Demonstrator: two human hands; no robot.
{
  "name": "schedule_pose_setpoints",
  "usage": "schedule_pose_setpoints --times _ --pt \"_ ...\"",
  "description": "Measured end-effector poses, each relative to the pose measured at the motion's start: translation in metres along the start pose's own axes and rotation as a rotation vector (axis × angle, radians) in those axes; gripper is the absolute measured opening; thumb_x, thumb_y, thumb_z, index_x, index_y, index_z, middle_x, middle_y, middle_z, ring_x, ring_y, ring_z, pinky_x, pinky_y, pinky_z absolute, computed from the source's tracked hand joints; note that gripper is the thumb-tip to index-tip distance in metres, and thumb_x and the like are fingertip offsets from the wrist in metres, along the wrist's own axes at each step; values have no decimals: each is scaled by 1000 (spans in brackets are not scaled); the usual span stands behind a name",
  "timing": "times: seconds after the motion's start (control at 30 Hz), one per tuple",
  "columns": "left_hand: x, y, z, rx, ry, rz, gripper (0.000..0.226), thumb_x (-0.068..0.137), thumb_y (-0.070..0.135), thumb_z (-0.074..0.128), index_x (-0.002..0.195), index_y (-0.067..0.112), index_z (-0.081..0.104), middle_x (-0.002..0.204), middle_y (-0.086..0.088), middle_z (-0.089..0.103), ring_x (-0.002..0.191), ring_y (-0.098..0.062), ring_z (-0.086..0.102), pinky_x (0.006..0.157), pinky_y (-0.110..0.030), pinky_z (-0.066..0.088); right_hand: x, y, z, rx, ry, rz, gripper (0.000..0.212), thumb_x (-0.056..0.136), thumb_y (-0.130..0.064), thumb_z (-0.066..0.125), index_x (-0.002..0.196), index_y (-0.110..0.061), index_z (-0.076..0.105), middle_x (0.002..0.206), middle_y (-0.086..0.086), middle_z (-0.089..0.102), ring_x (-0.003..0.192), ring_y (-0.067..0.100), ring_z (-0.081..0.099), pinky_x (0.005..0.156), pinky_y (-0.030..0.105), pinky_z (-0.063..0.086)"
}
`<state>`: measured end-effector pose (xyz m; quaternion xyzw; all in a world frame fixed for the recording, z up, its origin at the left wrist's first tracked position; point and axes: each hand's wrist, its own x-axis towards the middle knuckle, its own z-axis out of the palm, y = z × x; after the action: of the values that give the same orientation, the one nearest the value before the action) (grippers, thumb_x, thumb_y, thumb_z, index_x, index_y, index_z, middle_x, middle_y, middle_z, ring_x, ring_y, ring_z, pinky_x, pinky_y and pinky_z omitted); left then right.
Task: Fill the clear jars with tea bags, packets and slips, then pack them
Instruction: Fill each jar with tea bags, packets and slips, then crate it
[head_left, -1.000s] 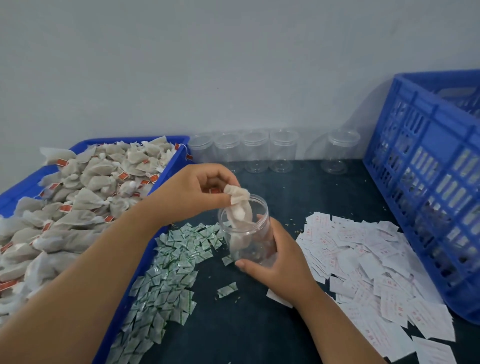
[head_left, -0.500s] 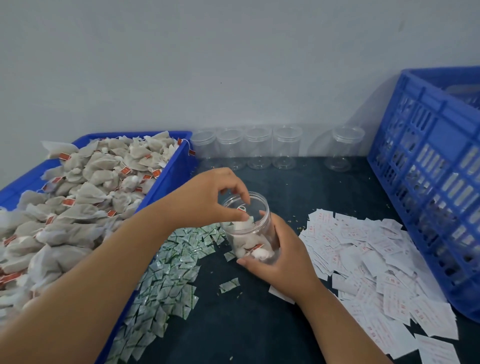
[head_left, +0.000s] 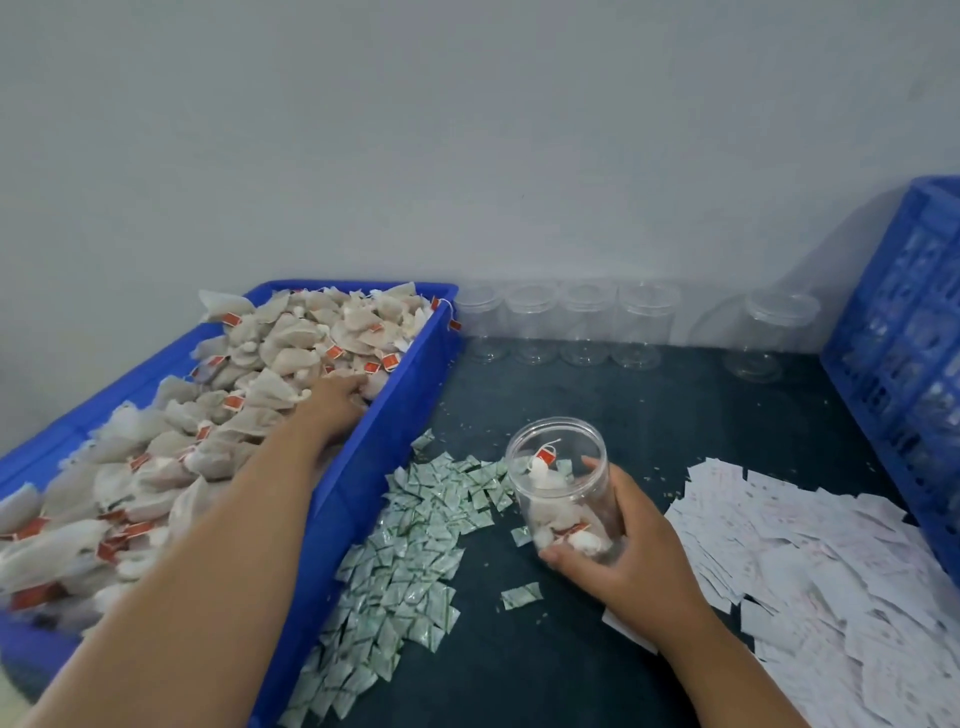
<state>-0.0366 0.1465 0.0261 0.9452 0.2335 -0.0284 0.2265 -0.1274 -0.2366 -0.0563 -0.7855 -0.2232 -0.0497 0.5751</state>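
Note:
A clear jar (head_left: 558, 462) stands tilted on the dark table, with a few tea bags inside and a red tag near its open mouth. My right hand (head_left: 628, 551) grips the jar from the right and below. My left hand (head_left: 337, 402) reaches into the blue tray (head_left: 400, 415) and its fingers rest on the heap of white tea bags (head_left: 260, 364) with red tags. Small green packets (head_left: 415, 545) lie in a pile between the tray and the jar. White paper slips (head_left: 831, 571) are spread out to the right.
Several empty clear jars (head_left: 587, 327) stand in a row along the back wall, and one more jar (head_left: 769, 332) stands apart. A tall blue crate (head_left: 904, 364) closes off the right side. A single green packet (head_left: 519, 595) lies loose near my right wrist.
My left hand has let go of the tea bag in the jar and moved left and back into the tray. My right hand still holds the jar, now tilted more to the left.

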Motion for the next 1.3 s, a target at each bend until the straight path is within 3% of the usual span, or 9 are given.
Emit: schedule_pose_setpoints --times 0.07,0.27,0.4,0.57,0.77,0.9,1.07,1.2,1.3 --pt "6 -3 3 38 1 9 57 99 8 61 154 14 49 156 -17 50 145 -35 45 120 -43 34 0 1 1 10 -1 14 85 67 -71 92 141 -56 53 135 -27 69 122 -2 69 95 30 56" --pt "4 2 1 131 14 -68 22 99 14 60 113 11 77 118 -12 74 103 -27 69 93 -39 57 -1 5 1 -8 -14 37 84 69 -56 95 141 -56 53 134 -25 70 121 0 70 96 36 58" --pt "2 1 -1 -92 282 -38 24 99 16 57 81 19 73 79 -6 73 64 -20 64 52 -29 44 0 7 0 5 0 51 85 69 -57 94 144 -49 54 136 -20 71 123 3 69 97 40 59" --pt "-5 9 -5 -383 573 68 19 96 28 57 110 18 66 76 3 67 64 -15 63 55 -29 41 0 7 0 -2 18 49 85 68 -59 94 143 -52 54 136 -22 70 124 2 68 96 35 57" --pt "-24 36 -27 -844 625 176 20 85 31 50 89 17 63 73 6 66 55 -10 46 55 -33 41 1 4 0 30 21 50 82 70 -54 94 141 -56 54 136 -22 70 124 0 68 96 31 55" --pt "-54 67 -44 -932 448 312 23 84 24 43 62 22 36 59 6 37 52 -9 31 47 -28 29 1 0 0 12 6 40 80 71 -57 94 140 -58 53 135 -26 69 123 -1 68 95 27 55" --pt "-100 114 -39 -919 -64 611 33 89 11 44 59 23 52 62 6 45 56 -8 41 52 -19 37 0 -1 -1 -5 -22 37 82 72 -55 95 141 -55 52 137 -24 68 125 3 67 98 34 57" --pt "-127 132 -25 -869 -449 754 16 75 21 55 62 26 64 66 6 53 60 -7 47 55 -18 40 1 -4 -2 -58 -19 22 82 71 -58 94 140 -56 51 138 -28 66 126 0 65 97 29 56" --pt "-133 133 -15 -673 -548 761 16 78 28 52 66 25 62 66 5 53 59 -9 45 51 -19 38 1 -6 -3 -61 -13 13 81 70 -58 94 139 -54 52 136 -27 67 124 0 66 96 27 56"
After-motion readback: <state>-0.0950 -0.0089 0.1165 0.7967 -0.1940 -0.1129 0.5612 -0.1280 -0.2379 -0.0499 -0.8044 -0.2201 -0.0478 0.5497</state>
